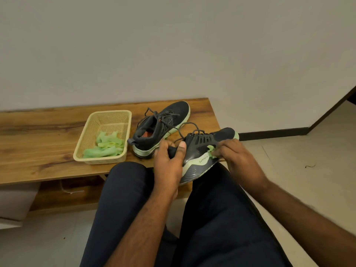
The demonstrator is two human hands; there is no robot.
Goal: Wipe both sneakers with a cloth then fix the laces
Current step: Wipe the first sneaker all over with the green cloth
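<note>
A tan woven basket [90, 132] is set on the wooden surface [38, 135]; crumpled green cloths [105, 146] are heaped in its near end. At its 3 o'clock, just beside it, a dark sneaker [159, 128] is stood upright. A second sneaker [202, 149] is held tilted at the surface's near edge, its heel gripped by the curled left hand [169, 164]. A small green cloth [211, 151] is pinched against its side by the right hand [238, 157] fingers [224, 149].
</note>
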